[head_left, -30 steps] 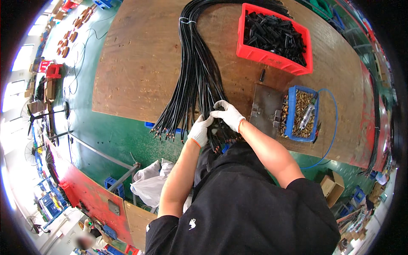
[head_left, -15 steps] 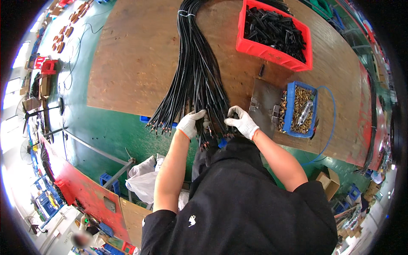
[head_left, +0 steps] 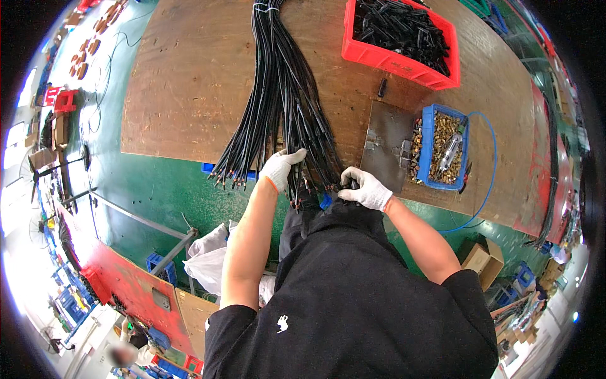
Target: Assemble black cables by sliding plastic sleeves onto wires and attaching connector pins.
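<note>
Head view: black cables [head_left: 278, 95] in a long bundle, gathered under a white tie [head_left: 266, 8] near the top edge, running down the wooden table [head_left: 183, 82], fanned out and hanging past its near edge toward the lap, some with coppery tips [head_left: 231, 183]. Left hand [head_left: 279, 169], in a white glove, at the middle of the fan: thumb stretched out across the strands, fingers partly lost among them; cannot tell a hold from a light touch. Right hand [head_left: 366, 189], also gloved, at the fan's right edge beside the cable ends: thumb and forefinger bent toward each other around something dark; cannot tell a firm pinch on a cable from a gap with dark cloth behind. Judged step in hand: spreading and picking through loose ends by hand, probably to single out strands. Next move, as a judgement: calls for a clean fingertip grip on chosen ends with the right, plus steadying of the remaining strands with the left, against tangling or dragging along neighbours. To the right on the table: metal plate [head_left: 386, 139], then blue tray [head_left: 440, 186] of brass-coloured fittings [head_left: 445, 126], with handheld tool [head_left: 450, 155] lying on top and blue hose [head_left: 493, 158] looping beside. Farther back: red bin [head_left: 398, 63] full of black parts [head_left: 404, 31]. Both well apart from the hands.
</note>
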Demonstrator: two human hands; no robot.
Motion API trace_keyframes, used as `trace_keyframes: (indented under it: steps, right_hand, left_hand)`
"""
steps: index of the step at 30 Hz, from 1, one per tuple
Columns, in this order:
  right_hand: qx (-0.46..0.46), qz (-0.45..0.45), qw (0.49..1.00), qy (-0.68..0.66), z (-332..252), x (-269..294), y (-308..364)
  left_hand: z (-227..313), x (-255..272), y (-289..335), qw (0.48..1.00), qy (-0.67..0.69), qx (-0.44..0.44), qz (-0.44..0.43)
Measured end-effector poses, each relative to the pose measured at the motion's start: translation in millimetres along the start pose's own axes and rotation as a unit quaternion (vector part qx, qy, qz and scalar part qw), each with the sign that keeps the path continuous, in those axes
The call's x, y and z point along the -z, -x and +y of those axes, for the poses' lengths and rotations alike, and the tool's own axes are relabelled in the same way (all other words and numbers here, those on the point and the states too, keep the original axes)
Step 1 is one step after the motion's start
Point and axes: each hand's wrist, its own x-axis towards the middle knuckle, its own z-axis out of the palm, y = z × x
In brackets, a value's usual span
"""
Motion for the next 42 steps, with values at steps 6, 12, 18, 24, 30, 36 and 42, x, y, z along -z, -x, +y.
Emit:
trace_keyframes:
  steps: [6, 12, 18, 24, 30, 36, 42]
  right_hand:
    - [0.01, -0.006, 1.0, 0.022, 2, -4, 9]
    - [0.03, -0.006, 0.997, 0.069, 3, 2, 18]
    - [0.013, -0.043, 0.993, 0.105, -4, 7, 24]
    - [0.015, -0.065, 0.986, 0.152, -30, 9, 31]
    - [-0.024, -0.051, 0.993, 0.1, -31, 4, 22]
    - [-0.065, -0.082, 0.994, -0.044, -17, -3, 7]
    - [-0.081, -0.034, 0.985, -0.151, -18, -5, -17]
  left_hand:
    - [1, 2, 1, 0.999, -0.034, -0.018, 0.015]
    - [-1, -7, 6, 0.999, 0.013, -0.045, 0.001]
    - [-3, -15, 8, 0.998, 0.018, -0.052, 0.015]
    - [-8, -11, 3, 0.998, 0.025, -0.057, 0.017]
    - [-11, -27, 6, 0.997, 0.036, -0.064, 0.011]
    - [-13, -27, 1, 0.997, 0.034, -0.072, 0.003]
    - [-18, -42, 0, 0.997, 0.021, -0.068, 0.039]
